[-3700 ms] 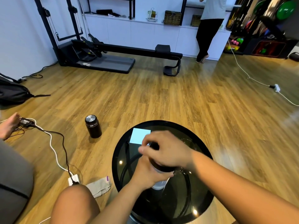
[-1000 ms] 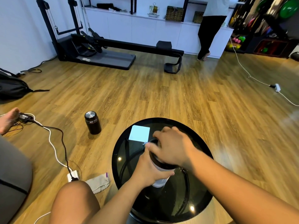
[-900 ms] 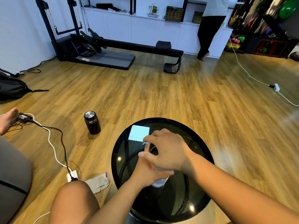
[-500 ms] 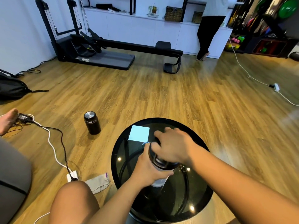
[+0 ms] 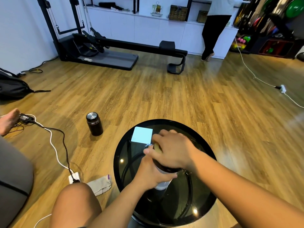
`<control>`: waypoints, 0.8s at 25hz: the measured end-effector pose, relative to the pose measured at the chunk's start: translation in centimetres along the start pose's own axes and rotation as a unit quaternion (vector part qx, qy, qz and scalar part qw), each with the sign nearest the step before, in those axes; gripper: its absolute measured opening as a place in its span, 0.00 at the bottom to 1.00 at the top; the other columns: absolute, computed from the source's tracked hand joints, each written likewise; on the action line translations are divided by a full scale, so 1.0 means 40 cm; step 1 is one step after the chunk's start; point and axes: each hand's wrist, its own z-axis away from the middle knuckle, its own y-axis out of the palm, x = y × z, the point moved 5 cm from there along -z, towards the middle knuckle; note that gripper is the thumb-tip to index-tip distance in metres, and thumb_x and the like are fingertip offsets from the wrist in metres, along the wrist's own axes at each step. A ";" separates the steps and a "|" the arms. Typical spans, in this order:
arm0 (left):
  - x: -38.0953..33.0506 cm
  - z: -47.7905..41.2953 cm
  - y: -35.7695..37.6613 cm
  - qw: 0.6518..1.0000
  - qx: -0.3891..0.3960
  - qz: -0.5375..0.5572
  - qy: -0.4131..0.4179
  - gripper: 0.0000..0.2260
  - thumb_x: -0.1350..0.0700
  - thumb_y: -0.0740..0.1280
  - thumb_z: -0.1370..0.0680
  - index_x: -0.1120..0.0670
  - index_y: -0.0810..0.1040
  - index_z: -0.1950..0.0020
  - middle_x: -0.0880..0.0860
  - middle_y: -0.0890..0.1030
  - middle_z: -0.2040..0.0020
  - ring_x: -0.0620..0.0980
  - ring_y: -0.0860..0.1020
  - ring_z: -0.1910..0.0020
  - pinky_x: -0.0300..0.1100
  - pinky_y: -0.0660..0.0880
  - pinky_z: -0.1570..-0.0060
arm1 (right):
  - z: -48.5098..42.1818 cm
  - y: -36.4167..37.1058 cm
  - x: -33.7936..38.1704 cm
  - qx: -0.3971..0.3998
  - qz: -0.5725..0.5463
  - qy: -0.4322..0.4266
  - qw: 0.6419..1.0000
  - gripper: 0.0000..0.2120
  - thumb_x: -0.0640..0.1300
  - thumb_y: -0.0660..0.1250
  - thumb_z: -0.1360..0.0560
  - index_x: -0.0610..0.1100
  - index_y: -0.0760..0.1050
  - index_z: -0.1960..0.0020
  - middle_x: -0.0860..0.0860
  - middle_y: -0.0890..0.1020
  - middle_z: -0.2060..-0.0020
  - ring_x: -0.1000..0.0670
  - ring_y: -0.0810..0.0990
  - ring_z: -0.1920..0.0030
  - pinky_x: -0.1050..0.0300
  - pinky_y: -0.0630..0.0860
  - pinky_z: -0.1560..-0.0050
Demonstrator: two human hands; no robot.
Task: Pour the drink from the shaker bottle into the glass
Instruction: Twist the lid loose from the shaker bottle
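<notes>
The shaker bottle [image 5: 162, 184] stands upright on the round black glass table [image 5: 205, 199], its clear lower body showing below my fingers. My left hand [image 5: 151, 173] is wrapped around the bottle's body. My right hand [image 5: 172, 149] covers the black lid from above, fingers curled around it; a pale yellowish patch shows at the lid's far edge under my fingers. A clear glass [image 5: 195, 144] is faintly visible on the table just behind my right hand, mostly hidden.
A light blue square card [image 5: 141, 134] lies at the table's far left. On the wooden floor at the left stand a black flask [image 5: 94, 123], cables with a power strip [image 5: 74, 177] and a folded cloth [image 5: 100, 185]. A person [image 5: 213, 27] stands by the far cabinets.
My right hand has turned on the lid, fingers shifting round to the left, while my left hand keeps the bottle still on the table.
</notes>
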 end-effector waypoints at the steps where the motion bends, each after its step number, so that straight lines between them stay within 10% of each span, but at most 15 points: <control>1: -0.010 0.004 0.007 0.999 0.016 -0.027 0.012 0.40 0.34 0.76 0.38 0.46 0.69 0.30 0.37 0.74 0.37 0.37 0.75 0.39 0.22 0.70 0.45 | 0.006 0.006 0.034 -0.002 -0.036 -0.057 0.998 0.28 0.69 0.52 0.22 0.50 0.79 0.46 0.50 0.82 0.52 0.47 0.79 0.46 0.47 0.69 0.36; 5: -0.013 0.006 0.011 0.999 0.012 -0.029 0.028 0.41 0.36 0.76 0.36 0.42 0.65 0.27 0.34 0.69 0.32 0.29 0.70 0.34 0.21 0.65 0.38 | 0.011 -0.034 0.048 -0.062 -0.212 -0.119 0.968 0.25 0.69 0.55 0.25 0.52 0.80 0.52 0.54 0.82 0.60 0.53 0.79 0.57 0.49 0.76 0.50; 9: 0.014 0.012 -0.020 0.999 -0.034 -0.013 -0.010 0.43 0.42 0.86 0.41 0.40 0.67 0.32 0.41 0.81 0.41 0.38 0.81 0.41 0.35 0.80 0.44 | -0.011 -0.031 -0.063 -0.029 0.000 0.078 0.997 0.31 0.70 0.47 0.21 0.49 0.74 0.36 0.45 0.79 0.42 0.40 0.77 0.41 0.47 0.73 0.48; 15: 0.071 0.038 -0.011 0.980 0.059 -0.164 -0.100 0.17 0.42 0.75 0.24 0.42 0.77 0.37 0.36 0.77 0.48 0.34 0.76 0.47 0.30 0.72 0.44 | 0.026 0.007 0.092 -0.016 -0.162 -0.154 0.975 0.26 0.68 0.57 0.25 0.47 0.76 0.64 0.53 0.76 0.71 0.52 0.76 0.64 0.51 0.74 0.54; 17: 0.040 0.048 -0.007 0.992 0.019 -0.122 -0.031 0.26 0.42 0.79 0.29 0.43 0.74 0.36 0.35 0.76 0.45 0.34 0.76 0.45 0.27 0.70 0.43 | 0.020 -0.033 0.055 -0.082 -0.230 -0.141 0.959 0.24 0.68 0.57 0.26 0.49 0.75 0.61 0.55 0.76 0.69 0.56 0.77 0.63 0.55 0.73 0.60; 20: 0.014 0.013 -0.018 0.999 0.000 -0.004 -0.038 0.41 0.43 0.85 0.41 0.43 0.68 0.33 0.40 0.82 0.42 0.37 0.81 0.42 0.33 0.78 0.43 | -0.007 -0.049 -0.047 -0.086 -0.034 0.014 0.996 0.27 0.69 0.50 0.22 0.52 0.75 0.40 0.49 0.80 0.49 0.46 0.80 0.46 0.51 0.72 0.55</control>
